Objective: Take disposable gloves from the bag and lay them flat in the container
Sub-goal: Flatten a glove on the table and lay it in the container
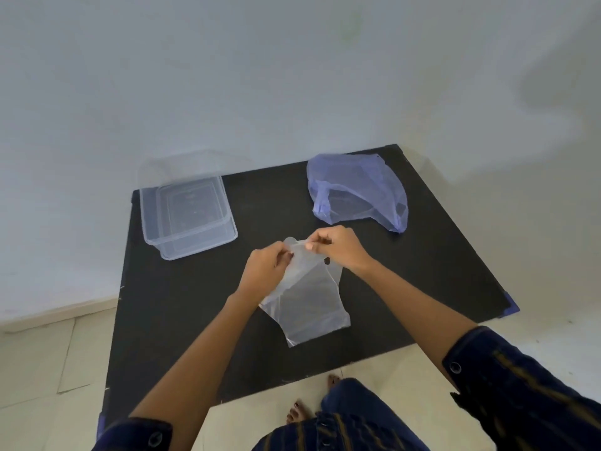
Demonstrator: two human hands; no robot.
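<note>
A clear disposable glove (307,301) hangs over the middle of the black table (182,304), cuff end down and touching the surface. My left hand (265,270) and my right hand (338,247) both pinch its finger end at the top, close together. The clear plastic container (187,216) stands open at the table's back left, with nothing visible inside. A blue translucent bag (357,190) lies crumpled at the back right, its opening facing left.
A clear lid (182,167) leans against the wall behind the container. The white wall runs close behind the table. My bare feet (299,413) stand on the tiled floor at the table's near edge.
</note>
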